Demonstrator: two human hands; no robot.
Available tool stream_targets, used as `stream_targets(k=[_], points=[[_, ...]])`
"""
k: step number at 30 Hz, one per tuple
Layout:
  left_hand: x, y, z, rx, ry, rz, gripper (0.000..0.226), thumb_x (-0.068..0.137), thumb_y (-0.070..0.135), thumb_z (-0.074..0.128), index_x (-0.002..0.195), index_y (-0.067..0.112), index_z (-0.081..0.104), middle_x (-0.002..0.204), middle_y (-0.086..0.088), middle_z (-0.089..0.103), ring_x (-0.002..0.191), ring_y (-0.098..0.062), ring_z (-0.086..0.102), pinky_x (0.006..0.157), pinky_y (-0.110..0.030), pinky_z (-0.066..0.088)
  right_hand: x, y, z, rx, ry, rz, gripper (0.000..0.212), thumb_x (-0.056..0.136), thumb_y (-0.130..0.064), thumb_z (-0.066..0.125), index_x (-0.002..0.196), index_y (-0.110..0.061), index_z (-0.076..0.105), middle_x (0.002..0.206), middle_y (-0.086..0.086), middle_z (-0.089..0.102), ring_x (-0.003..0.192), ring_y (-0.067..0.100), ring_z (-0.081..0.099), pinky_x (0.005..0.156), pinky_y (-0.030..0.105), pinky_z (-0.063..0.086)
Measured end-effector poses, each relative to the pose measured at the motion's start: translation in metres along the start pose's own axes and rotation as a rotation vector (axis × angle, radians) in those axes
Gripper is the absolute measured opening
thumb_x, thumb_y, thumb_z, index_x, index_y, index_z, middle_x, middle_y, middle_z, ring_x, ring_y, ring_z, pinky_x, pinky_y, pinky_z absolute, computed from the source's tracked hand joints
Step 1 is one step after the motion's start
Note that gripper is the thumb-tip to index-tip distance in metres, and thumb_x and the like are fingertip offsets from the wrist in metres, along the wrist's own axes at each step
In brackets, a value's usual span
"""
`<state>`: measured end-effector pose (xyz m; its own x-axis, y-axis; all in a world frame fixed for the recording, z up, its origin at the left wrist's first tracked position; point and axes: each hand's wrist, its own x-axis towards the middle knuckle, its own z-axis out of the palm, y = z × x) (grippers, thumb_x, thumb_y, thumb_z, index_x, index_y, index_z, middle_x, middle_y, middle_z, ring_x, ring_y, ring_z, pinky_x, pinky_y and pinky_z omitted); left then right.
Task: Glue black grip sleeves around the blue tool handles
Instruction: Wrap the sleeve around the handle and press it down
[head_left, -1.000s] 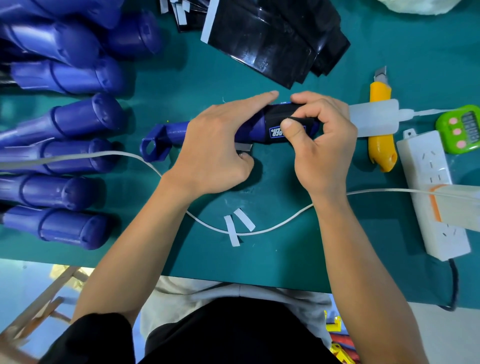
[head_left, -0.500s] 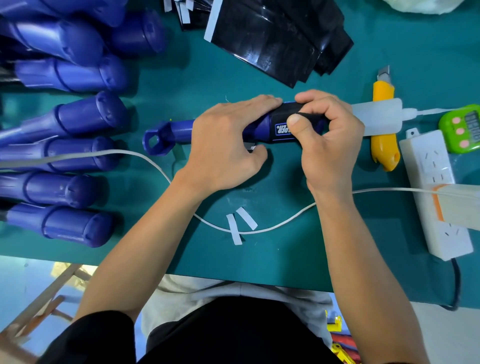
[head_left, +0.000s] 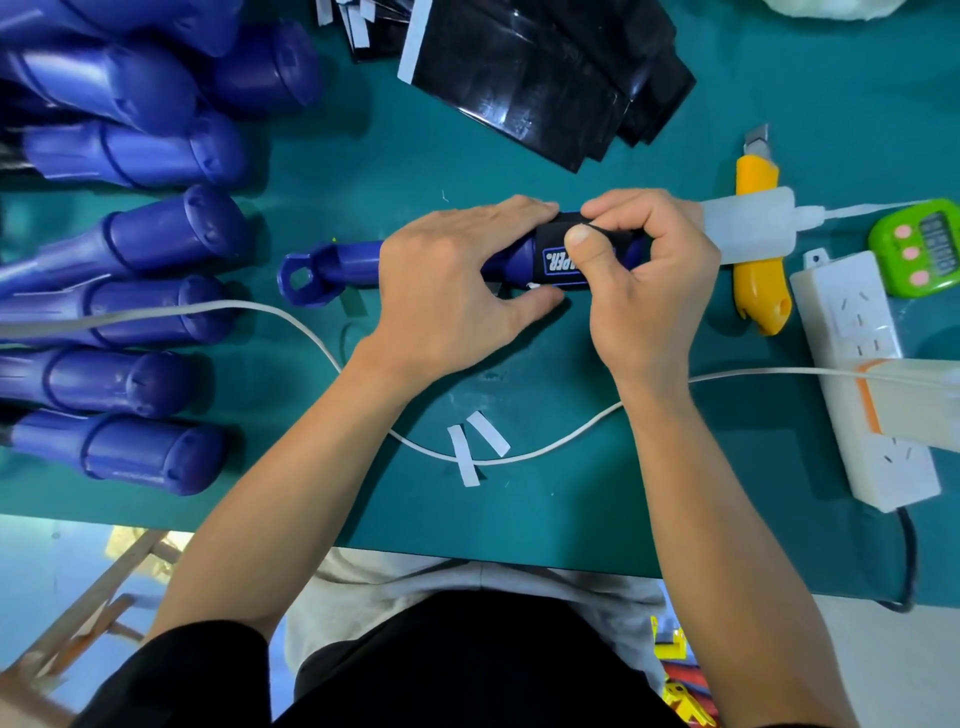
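Blue tool handle (head_left: 358, 267) gripped by left hand (head_left: 452, 291); right hand (head_left: 649, 280) pinches black grip sleeve (head_left: 561, 244).

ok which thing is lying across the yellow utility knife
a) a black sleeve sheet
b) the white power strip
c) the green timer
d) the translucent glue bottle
d: the translucent glue bottle lies crosswise over the yellow utility knife, while the green timer and the white power strip sit apart from it on its right.
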<state>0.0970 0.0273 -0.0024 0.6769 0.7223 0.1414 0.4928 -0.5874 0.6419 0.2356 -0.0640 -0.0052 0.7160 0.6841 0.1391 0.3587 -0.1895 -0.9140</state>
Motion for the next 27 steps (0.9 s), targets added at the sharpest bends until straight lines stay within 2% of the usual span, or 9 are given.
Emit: stream_targets(k=[2,5,8,9,11,14,19,23,27], points=[[0.0,0.0,0.001,-0.006,0.018,-0.01,0.048,0.079,0.048,0.08,0.122,0.027,0.077,0.12,0.015,0.076,0.107,-0.012,0.073,0.095,-0.03,0.052,-0.002,0.0,-0.001,-0.01,-0.005,-0.007,0.007,0.085,0.0,0.076,0.083,-0.002,0.07,0.091,-0.001,0.071,0.098,0.027,0.061,0.086,0.015,0.044],[-0.003,0.0,0.001,-0.019,0.04,-0.012,0.042,0.082,0.046,0.079,0.12,0.027,0.078,0.117,0.014,0.077,0.104,-0.014,0.074,0.094,-0.036,0.055,-0.006,0.0,-0.002,-0.026,-0.022,-0.01,0.007,0.085,-0.002,0.076,0.082,-0.002,0.07,0.091,0.0,0.071,0.098,0.028,0.06,0.085,0.017,0.044],[-0.006,0.0,-0.004,-0.22,0.073,-0.098,0.039,0.084,0.035,0.079,0.122,0.028,0.076,0.118,0.013,0.076,0.111,-0.008,0.072,0.098,-0.039,0.056,-0.009,-0.001,-0.003,-0.031,-0.021,-0.008,0.009,0.084,-0.001,0.076,0.081,-0.002,0.068,0.091,-0.002,0.07,0.099,0.028,0.059,0.086,0.018,0.043],[-0.005,-0.002,-0.008,-0.314,0.116,-0.136,0.041,0.084,0.029,0.079,0.125,0.029,0.073,0.11,0.013,0.077,0.105,-0.007,0.073,0.095,-0.038,0.057,-0.009,-0.002,-0.003,-0.03,-0.021,-0.003,0.01,0.084,-0.001,0.076,0.08,-0.002,0.068,0.091,-0.003,0.069,0.099,0.027,0.058,0.086,0.018,0.042],[0.0,-0.006,-0.016,-0.377,0.283,-0.183,0.045,0.082,0.019,0.081,0.124,0.03,0.069,0.078,0.012,0.07,0.075,-0.008,0.066,0.076,-0.03,0.053,-0.01,-0.003,-0.004,-0.029,-0.023,0.003,0.012,0.083,-0.001,0.077,0.078,-0.003,0.067,0.09,-0.003,0.068,0.099,0.028,0.058,0.086,0.018,0.041],[0.009,-0.01,-0.027,-0.371,0.431,-0.239,0.024,0.081,0.016,0.085,0.09,0.032,0.07,0.057,0.0,0.05,0.055,-0.014,0.045,0.063,-0.025,0.04,-0.013,-0.003,-0.006,-0.045,-0.026,-0.009,0.014,0.082,-0.001,0.078,0.076,-0.004,0.066,0.089,-0.004,0.068,0.098,0.031,0.058,0.086,0.018,0.041],[0.007,-0.01,-0.033,-0.407,0.409,-0.325,0.032,0.078,0.015,0.088,0.072,0.035,0.064,0.056,0.008,0.059,0.058,0.0,0.052,0.062,-0.019,0.042,-0.016,-0.003,-0.007,-0.068,-0.026,-0.04,0.016,0.082,0.001,0.079,0.075,-0.005,0.066,0.089,-0.003,0.068,0.096,0.034,0.059,0.086,0.015,0.038],[0.006,-0.006,-0.033,-0.44,0.402,-0.357,0.032,0.072,0.022,0.094,0.071,0.037,0.066,0.064,0.024,0.07,0.06,0.0,0.066,0.062,-0.018,0.048,-0.016,-0.003,-0.008,-0.071,-0.02,-0.045,0.016,0.081,0.002,0.079,0.074,-0.004,0.066,0.089,-0.004,0.068,0.095,0.033,0.059,0.086,0.018,0.039],[0.008,-0.007,-0.03,-0.433,0.4,-0.362,0.027,0.076,0.021,0.09,0.071,0.039,0.07,0.069,0.021,0.073,0.062,-0.006,0.069,0.063,-0.024,0.051,-0.016,-0.003,-0.008,-0.076,-0.025,-0.051,0.016,0.081,0.002,0.079,0.073,-0.004,0.065,0.089,-0.005,0.069,0.094,0.032,0.059,0.086,0.018,0.039]])
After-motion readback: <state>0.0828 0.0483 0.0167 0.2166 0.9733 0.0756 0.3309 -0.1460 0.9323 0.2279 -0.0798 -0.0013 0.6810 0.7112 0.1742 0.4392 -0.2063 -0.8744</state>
